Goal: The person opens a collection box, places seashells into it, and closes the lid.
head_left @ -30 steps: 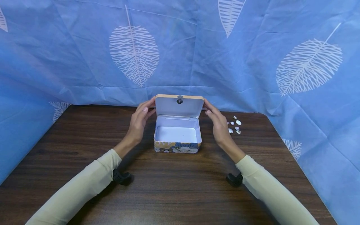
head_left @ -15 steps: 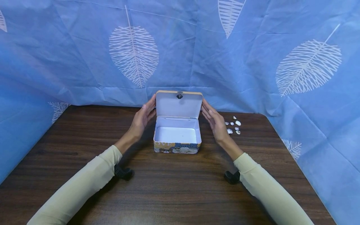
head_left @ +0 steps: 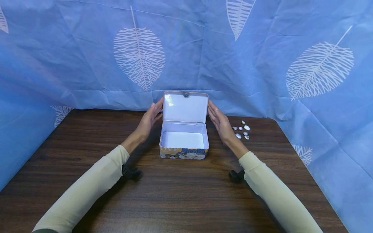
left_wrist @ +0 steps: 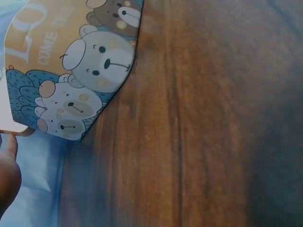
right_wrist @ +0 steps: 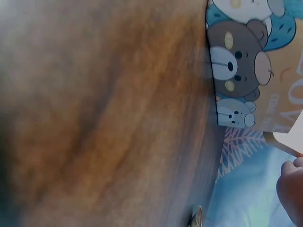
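One blue cloth hung behind the dark table. Near the middle of its far edge sat the tin box, lid raised — my left hand and right hand touched the lid's sides, fingers straight. Small shells lay toward the far right corner.

The head view looks forward and down, from high above the near side of the wooden table, farther back, with the blue leaf-print curtain behind the tin box. Both wrist views stand very near, turned sideways: left one faces the left side wall, right one the right side wall. All three share tin, table and curtain.
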A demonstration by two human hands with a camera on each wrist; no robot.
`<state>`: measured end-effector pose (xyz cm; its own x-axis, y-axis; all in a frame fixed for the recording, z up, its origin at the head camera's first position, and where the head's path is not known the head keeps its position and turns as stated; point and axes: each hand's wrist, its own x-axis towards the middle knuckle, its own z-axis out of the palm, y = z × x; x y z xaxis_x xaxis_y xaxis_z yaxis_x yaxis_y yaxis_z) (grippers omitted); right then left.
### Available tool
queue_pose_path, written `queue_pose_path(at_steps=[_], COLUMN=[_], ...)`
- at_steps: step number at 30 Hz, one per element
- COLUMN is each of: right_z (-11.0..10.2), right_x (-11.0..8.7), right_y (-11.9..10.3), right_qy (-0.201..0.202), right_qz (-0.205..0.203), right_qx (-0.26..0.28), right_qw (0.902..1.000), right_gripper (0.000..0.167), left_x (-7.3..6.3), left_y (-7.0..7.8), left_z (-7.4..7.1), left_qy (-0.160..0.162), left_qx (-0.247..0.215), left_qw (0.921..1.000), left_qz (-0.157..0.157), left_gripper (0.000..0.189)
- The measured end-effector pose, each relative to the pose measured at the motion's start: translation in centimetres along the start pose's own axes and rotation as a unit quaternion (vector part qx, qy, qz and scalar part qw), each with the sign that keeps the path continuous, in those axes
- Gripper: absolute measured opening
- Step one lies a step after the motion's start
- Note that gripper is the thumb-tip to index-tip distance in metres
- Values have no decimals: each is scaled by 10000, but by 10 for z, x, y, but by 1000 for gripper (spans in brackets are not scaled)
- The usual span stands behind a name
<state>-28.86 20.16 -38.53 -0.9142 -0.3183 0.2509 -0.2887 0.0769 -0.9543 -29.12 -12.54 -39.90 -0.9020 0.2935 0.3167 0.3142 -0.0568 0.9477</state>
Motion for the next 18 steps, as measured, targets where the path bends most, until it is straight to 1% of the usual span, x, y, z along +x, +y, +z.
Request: queue_pose_path(at_steps=[3,10,15,18], right_z=[-2,-2,-3,-4], right_x=[4,10,11,11], right_y=[3,12,15,16], right_qy=[-4,-80,-166,-246], right_qz=[201,763,959,1100], right_qx=[20,163,129,63], right_qw=[9998,9969,9952,9936], right_gripper=[72,77,79,80], left_x=[2,1,3,5], left_y=[-1,-5,-6,-9], left_z=[0,1,2,3], left_qy=[-66,-199,-239,-239], left_qx=[147,209,179,223], left_qw=[9997,9954,9933,9925], left_qz=[-200,-910,-1116,-1182], left_gripper=[80,90,91,91])
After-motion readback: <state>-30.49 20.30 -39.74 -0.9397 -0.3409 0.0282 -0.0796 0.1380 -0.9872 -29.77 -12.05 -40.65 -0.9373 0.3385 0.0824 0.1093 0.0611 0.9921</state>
